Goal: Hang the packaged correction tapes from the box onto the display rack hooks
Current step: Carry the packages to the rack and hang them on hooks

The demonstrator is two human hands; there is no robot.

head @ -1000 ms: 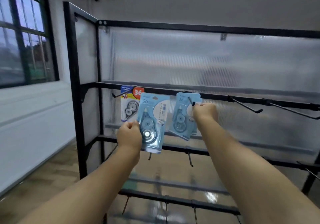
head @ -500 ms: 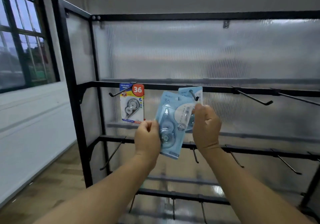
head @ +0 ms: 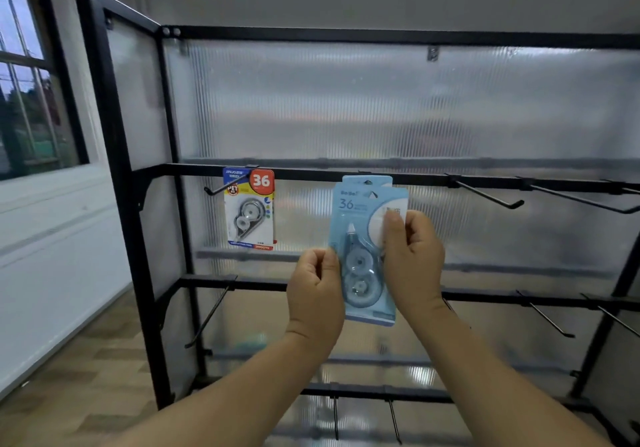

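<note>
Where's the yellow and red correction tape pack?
Head view, centre-left: the yellow and red pack hangs on the upper rail's leftmost hook, left of the light blue pack.

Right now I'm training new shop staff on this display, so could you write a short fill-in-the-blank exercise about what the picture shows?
1. The left hand and right hand both hold the blue package, printed with the number ___.
2. The yellow-and-red package hangs from a hook at the rail's ___ end.
3. The hooks right of the hands carry ___ packages.
Missing words: 36; left; no.
</note>
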